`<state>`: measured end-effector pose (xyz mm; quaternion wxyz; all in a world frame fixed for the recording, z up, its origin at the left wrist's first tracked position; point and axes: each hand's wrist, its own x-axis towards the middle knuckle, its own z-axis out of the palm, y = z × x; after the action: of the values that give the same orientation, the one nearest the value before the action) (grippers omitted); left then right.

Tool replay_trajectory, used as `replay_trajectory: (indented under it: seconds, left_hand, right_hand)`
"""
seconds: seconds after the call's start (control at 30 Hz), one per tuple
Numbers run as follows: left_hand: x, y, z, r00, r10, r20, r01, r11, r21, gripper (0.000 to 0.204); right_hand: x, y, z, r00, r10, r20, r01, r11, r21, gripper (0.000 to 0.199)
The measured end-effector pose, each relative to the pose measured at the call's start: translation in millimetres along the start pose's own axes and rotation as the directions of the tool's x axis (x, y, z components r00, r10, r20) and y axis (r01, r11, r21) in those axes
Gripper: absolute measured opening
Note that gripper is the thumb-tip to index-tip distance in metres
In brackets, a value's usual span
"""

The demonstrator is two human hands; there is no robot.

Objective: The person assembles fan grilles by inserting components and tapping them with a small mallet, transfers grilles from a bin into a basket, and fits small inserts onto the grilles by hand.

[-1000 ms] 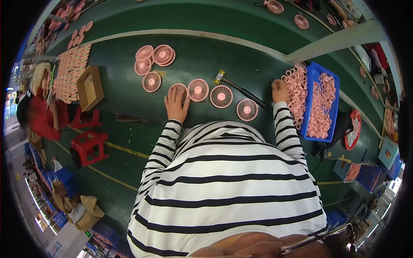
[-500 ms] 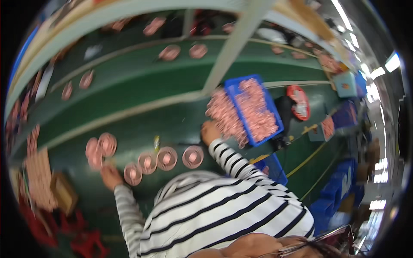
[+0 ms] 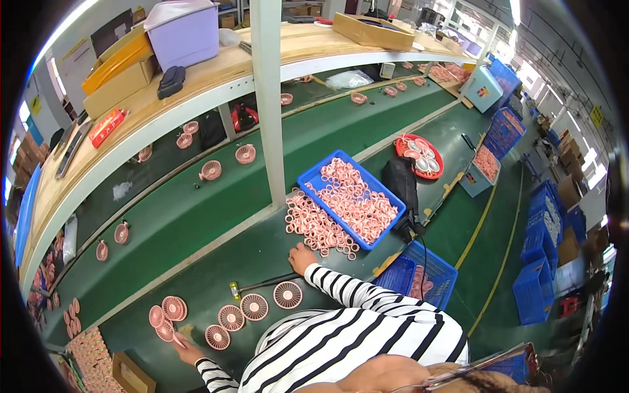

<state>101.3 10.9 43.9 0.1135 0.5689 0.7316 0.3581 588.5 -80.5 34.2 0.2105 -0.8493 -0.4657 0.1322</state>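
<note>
My left hand (image 3: pixel 189 351) is at the near left of the green worktop, its fingers closed on the edge of a pink round fan grille (image 3: pixel 165 331). Two more pink grilles (image 3: pixel 173 308) lie against that one. My right hand (image 3: pixel 302 259) rests beside a heap of small pink rings (image 3: pixel 308 223), fingers curled; whatever they hold is hidden. Below its wrist ends the dark handle of a hammer (image 3: pixel 265 283) with a yellowish head. Between my hands several pink grilles (image 3: pixel 253 306) lie in a loose row.
A blue tray (image 3: pixel 386 194) of pink rings stands beyond my right hand, next to a black bag (image 3: pixel 401 187) and a red basin (image 3: pixel 438 171). A white post (image 3: pixel 267 105) rises ahead. Behind it a green conveyor (image 3: pixel 314 141) carries pink parts. Blue crates (image 3: pixel 448 278) stand at the right.
My view has swung, bringing the upper shelf and more of the room into sight and sharpening the blurred scene. Both hands stay near the same grilles and ring heap.
</note>
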Motion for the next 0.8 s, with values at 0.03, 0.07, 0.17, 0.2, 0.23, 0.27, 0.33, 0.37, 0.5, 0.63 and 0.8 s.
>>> replay_trajectory:
  seconds: [0.03,0.07,0.17,0.2,0.23,0.27,0.33,0.37,0.5,0.63,0.8]
  left_hand:
    - [-9.2,28.1,-4.2,0.999,0.032,-0.027,-0.034,0.997,-0.073,0.035]
    - [-15.0,34.6,-7.2,0.996,0.062,-0.061,-0.071,0.982,-0.175,0.034]
    - [-37.4,114.9,-19.6,0.999,0.022,0.033,-0.001,0.849,-0.528,0.035]
    - [-46.3,139.0,-25.2,0.998,0.058,0.039,-0.034,0.885,-0.465,0.036]
    - [-50.5,150.0,-24.9,0.937,0.346,0.041,-0.336,0.929,-0.157,0.038]
    - [-58.4,158.5,-21.8,0.953,0.294,0.074,-0.253,0.906,-0.339,0.041]
    - [-66.9,180.4,-19.1,0.853,0.481,0.202,-0.493,0.87,0.009,0.038]
    - [-78.1,231.5,-39.0,0.934,0.23,0.273,-0.042,0.829,-0.557,0.034]
    - [-102.3,275.3,-58.7,0.908,0.232,0.348,0.167,0.561,-0.81,0.029]
    - [-112.9,287.2,-67.3,0.841,0.256,0.477,0.317,0.481,-0.817,0.03]
    - [-118.9,284.7,-67.1,0.868,0.266,0.419,0.253,0.49,-0.834,0.03]
  right_hand:
    - [1.1,3.5,1.7,0.999,-0.027,-0.035,0.027,0.999,-0.018,0.017]
    - [-0.6,0.3,4.3,0.996,-0.075,-0.055,0.073,0.997,-0.03,0.016]
    - [-8.9,-26.7,-16.9,0.935,-0.318,-0.159,0.345,0.919,0.191,0.018]
    - [-14.2,-50.2,-37.1,0.918,-0.366,-0.153,0.394,0.885,0.249,0.02]
    - [-17.5,-67.7,-54.8,0.859,-0.467,-0.21,0.511,0.811,0.286,0.02]
    - [-22.3,-86.8,-71.0,0.772,-0.596,-0.222,0.635,0.74,0.224,0.017]
    - [-39.0,-125.4,-102.7,0.72,-0.634,-0.283,0.689,0.603,0.401,0.008]
    - [-46.0,-137.4,-116.7,0.682,-0.663,-0.308,0.722,0.545,0.425,0.009]
    - [-73.8,-180.1,-153.5,0.537,-0.764,-0.359,0.808,0.342,0.481,0.015]
    - [-85.7,-190.2,-167.0,0.457,-0.807,-0.375,0.86,0.294,0.416,0.021]
    - [-89.7,-195.4,-166.6,0.478,-0.807,-0.346,0.87,0.383,0.31,0.017]
